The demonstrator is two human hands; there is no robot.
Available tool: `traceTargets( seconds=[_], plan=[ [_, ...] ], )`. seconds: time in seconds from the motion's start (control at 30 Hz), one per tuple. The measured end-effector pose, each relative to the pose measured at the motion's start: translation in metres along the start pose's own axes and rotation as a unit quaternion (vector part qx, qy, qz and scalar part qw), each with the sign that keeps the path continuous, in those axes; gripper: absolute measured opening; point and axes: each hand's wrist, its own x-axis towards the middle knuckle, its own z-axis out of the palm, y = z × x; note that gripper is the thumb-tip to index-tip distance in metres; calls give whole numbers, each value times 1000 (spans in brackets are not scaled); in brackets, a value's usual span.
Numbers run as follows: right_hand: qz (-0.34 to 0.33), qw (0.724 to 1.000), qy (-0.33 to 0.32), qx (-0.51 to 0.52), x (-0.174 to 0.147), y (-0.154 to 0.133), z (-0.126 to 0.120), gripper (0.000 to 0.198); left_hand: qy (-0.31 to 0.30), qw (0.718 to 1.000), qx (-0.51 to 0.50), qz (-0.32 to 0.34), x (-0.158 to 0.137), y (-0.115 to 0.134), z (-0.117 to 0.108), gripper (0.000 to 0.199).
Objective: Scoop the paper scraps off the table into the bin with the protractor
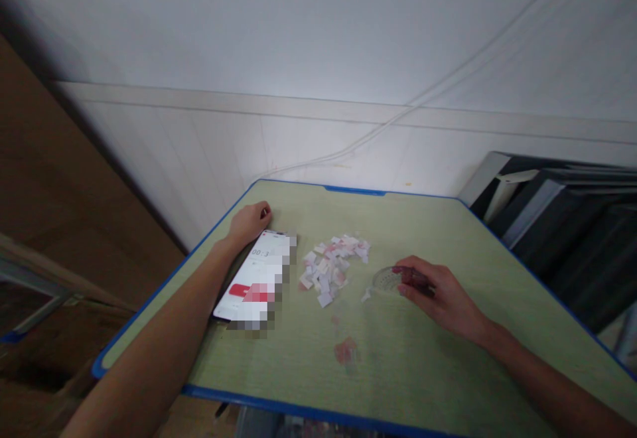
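My right hand (438,289) pinches the edge of a clear round dish-like piece (387,280) with a dotted pattern, tilted low over the table. Its exact kind is hard to tell, and dark red shows beneath my fingers. To its left lies a loose heap of small white and pinkish paper pieces (326,269). A single white scrap (367,294) sits just beside the round piece. My left hand (249,221) rests on the table with curled fingers, by the top end of a phone (256,279) with a lit screen.
The green tabletop (413,371) has a blue rim. A small red, partly see-through scrap (346,352) lies toward the near edge. Dark folded panels (562,225) lean at the right. White cables (348,151) run along the wall behind, and a brown board (74,152) stands left.
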Motion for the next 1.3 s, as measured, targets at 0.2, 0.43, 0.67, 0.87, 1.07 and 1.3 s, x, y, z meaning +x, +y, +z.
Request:
traceTargets(
  seconds=[0.2, 0.43, 0.67, 0.87, 1.07, 1.3],
  plan=[
    [12, 1000, -5, 9, 0, -1, 0, 12, 4, 1000, 0, -2, -1, 1, -1, 16],
    [-6, 999, -22, -39, -1, -3, -1, 11, 3, 1000, -6, -3, 0, 0, 1, 18],
    [-37, 990, -11, -133, -4, -1, -5, 17, -4, 1000, 0, -6, -1, 1, -1, 18],
    [-28, 989, -44, -135, -3, -6, -22, 15, -8, 1000, 10, -11, -1, 2, -3, 18],
    [-26, 992, -115, -50, -5, -13, -12, 14, 0, 1000, 13, -3, -1, 1, -2, 18],
    [-51, 987, -74, -135, -10, -11, 0, 17, -3, 1000, 6, -3, 0, 0, -1, 20]
  ],
)
